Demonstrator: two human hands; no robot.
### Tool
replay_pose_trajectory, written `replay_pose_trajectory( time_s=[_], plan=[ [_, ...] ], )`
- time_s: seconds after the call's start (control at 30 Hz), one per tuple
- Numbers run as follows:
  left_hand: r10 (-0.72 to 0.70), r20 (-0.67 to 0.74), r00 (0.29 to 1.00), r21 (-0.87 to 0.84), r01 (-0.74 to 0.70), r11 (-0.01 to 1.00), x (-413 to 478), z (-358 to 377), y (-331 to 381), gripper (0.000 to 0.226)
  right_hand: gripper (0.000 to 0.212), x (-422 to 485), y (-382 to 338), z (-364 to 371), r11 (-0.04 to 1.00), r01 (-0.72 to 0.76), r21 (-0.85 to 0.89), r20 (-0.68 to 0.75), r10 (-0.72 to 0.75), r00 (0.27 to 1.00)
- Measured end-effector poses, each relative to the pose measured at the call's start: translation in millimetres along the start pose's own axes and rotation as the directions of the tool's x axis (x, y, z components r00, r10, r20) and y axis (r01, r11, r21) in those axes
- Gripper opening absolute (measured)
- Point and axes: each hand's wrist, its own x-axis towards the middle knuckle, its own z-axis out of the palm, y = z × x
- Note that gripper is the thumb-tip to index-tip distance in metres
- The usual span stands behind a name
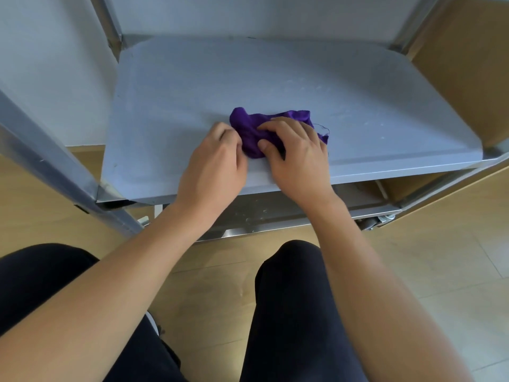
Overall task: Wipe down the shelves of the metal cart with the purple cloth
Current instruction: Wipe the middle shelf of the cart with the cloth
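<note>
Wood floor lies under the metal cart; on its shelf, near the front, sits the bunched purple cloth, left hand pinching one end, right hand curled around it.

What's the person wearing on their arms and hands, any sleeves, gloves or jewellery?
Nothing. The left hand and right hand are ungloved, with no rings visible; neither wrist carries a watch or band. Both forearms are bare, no sleeve in view. The legs are in dark trousers.

Plain indoor room: wood-plank floor, white wall, wooden cabinet, metal cart.
</note>
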Motion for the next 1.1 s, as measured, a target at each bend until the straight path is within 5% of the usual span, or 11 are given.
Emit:
replay_pose_trajectory(
  time_s=[0.2,0.57,0.8,1.1],
  plan=[
    [0.039,0.001,0.999,0.186,-0.039,0.982,-16,-23,-21,0.017,0.03,8,10,-5,1.0,-0.004,0.026,0.025,0.003,1.0],
    [-0.125,-0.137,0.983,0.096,0.139,0.986,-26,-32,-34,0.018,0.027,-9,-52,25,0.993,0.112,0.028,0.008,-0.113,0.994],
    [-0.031,-0.053,0.998,0.196,0.041,0.98,-17,-29,-37,0.014,0.025,11,-15,4,0.993,0.04,0.113,0.069,-0.048,0.996],
    [0.003,0.013,1.0,0.25,-0.006,0.968,-3,-22,-23,0.014,0.03,33,53,-28,0.991,-0.136,0.017,0.048,0.135,0.99]
  ],
)
